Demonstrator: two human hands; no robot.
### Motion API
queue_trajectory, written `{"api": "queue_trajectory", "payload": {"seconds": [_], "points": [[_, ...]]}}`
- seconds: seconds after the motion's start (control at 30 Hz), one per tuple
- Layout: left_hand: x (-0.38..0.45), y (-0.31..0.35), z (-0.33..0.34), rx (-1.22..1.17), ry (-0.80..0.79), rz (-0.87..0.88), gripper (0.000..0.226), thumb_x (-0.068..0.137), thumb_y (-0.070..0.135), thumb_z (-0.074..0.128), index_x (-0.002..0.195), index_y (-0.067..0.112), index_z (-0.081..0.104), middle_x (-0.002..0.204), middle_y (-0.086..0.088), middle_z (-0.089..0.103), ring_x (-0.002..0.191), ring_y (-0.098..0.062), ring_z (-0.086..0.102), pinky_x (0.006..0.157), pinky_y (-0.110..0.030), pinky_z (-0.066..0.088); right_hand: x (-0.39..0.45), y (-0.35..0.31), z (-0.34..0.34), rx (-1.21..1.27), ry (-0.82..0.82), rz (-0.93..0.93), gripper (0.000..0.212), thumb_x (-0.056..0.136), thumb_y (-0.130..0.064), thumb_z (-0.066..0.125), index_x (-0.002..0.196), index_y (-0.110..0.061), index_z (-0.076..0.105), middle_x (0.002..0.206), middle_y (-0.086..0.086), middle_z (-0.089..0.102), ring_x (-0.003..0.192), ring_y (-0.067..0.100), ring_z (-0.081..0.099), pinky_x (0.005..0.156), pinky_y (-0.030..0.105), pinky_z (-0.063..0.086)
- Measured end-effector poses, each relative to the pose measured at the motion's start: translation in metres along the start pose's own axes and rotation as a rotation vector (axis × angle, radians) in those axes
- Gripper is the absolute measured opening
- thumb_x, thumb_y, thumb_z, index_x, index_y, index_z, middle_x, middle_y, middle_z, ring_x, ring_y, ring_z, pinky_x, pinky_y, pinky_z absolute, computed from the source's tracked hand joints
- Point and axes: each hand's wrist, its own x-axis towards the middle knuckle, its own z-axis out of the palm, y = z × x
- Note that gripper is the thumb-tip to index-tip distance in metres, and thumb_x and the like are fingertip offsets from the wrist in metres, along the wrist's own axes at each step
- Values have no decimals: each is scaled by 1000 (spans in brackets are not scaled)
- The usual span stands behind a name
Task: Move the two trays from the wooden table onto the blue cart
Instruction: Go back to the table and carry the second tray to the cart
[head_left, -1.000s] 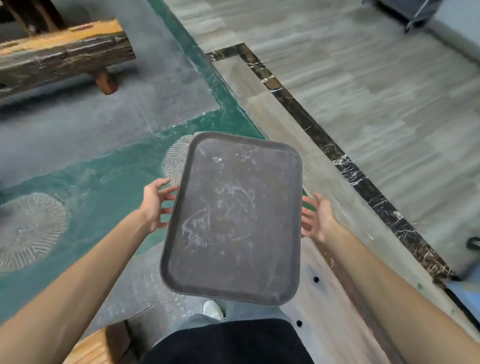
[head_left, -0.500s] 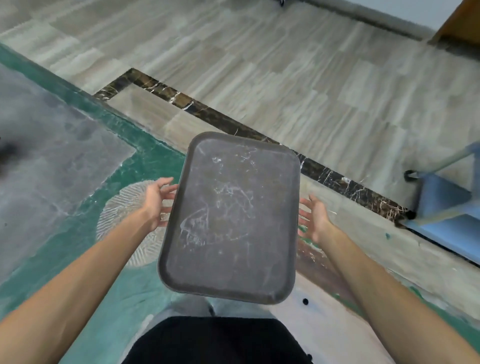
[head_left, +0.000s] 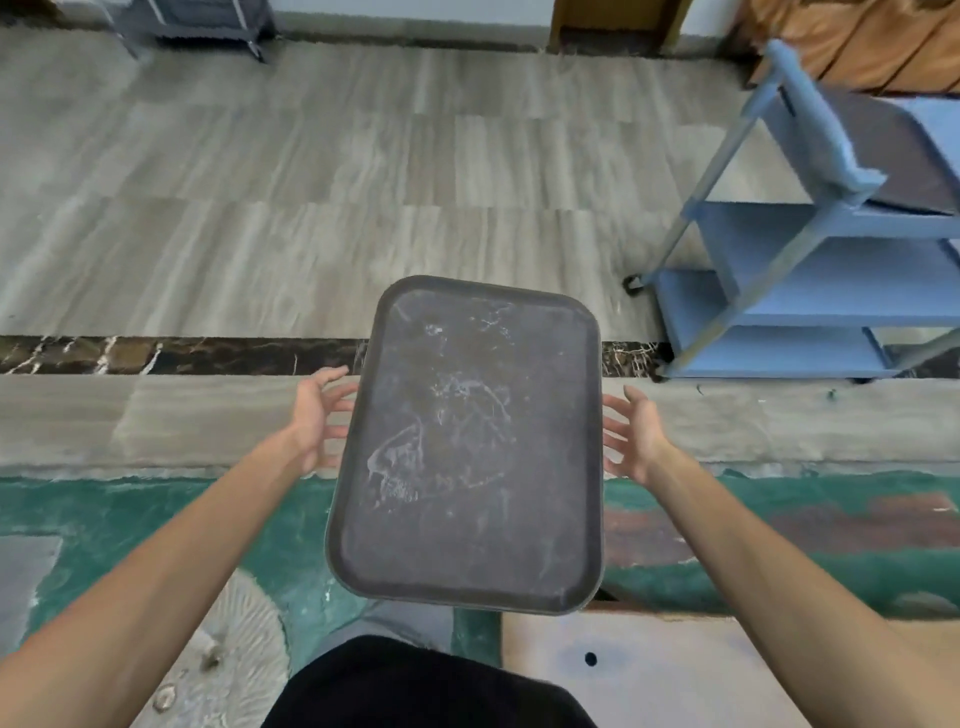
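A dark grey scratched tray (head_left: 467, 447) is held level in the air in front of me, long side pointing away. My left hand (head_left: 311, 415) supports its left edge and my right hand (head_left: 636, 431) its right edge, fingers spread and reaching under the rim. The blue cart (head_left: 810, 291) with three shelves stands on the floor at the right, ahead of my right hand. A second dark tray (head_left: 893, 145) lies on its top shelf. The wooden table is out of view.
Pale wood-look floor stretches ahead, crossed by a dark marble strip (head_left: 182, 356). A green patterned carpet (head_left: 130, 514) lies under me. A grey cart (head_left: 192, 21) stands at the far wall, top left. A wooden door frame (head_left: 613, 21) is at top centre.
My view has swung right: the wooden table has dropped out of sight and the blue cart has come fully into view. The tray stays held between both hands.
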Motion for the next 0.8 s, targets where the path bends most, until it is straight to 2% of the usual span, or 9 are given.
{"api": "queue_trajectory", "payload": {"seconds": [0.2,0.3,0.4,0.47,0.57,0.8], "points": [[95,97,90,151,-131,-32,56,84,60,43,124,28,67,113,2,56,92,-22,52,73,-37,39,52,-55,-41,168,157,38,48,97,-58,37,122,-30,67,118,-1,67,96,19,59,78,36,42],[125,143,141,238,-231,-24,55,85,59,42,124,29,65,112,2,56,93,-22,52,79,-40,38,67,-82,-68,237,217,21,47,98,-57,37,123,-30,67,119,-1,68,97,19,61,75,35,44],[144,181,195,315,-292,-26,49,85,58,42,116,30,67,104,4,58,82,-20,51,75,-36,35,72,-101,-95,328,305,38,45,97,-58,38,120,-32,67,107,-4,68,91,17,60,72,35,42],[152,199,232,356,-336,-31,44,85,57,43,110,32,67,98,5,58,80,-19,52,72,-33,35,73,-105,-118,399,352,29,44,96,-59,39,115,-33,68,103,-4,68,90,18,59,73,36,42],[163,221,290,443,-417,-20,44,83,59,45,109,33,69,98,6,57,86,-20,53,75,-36,35,69,-108,-155,490,419,15,43,96,-60,39,106,-32,69,103,-3,68,90,18,59,74,37,43],[161,234,452,621,-587,-35,46,75,62,48,104,37,74,100,7,61,86,-21,57,75,-39,39,63,-105,-265,688,565,30,45,96,-61,40,110,-30,69,106,2,66,95,21,59,75,38,43]]}}
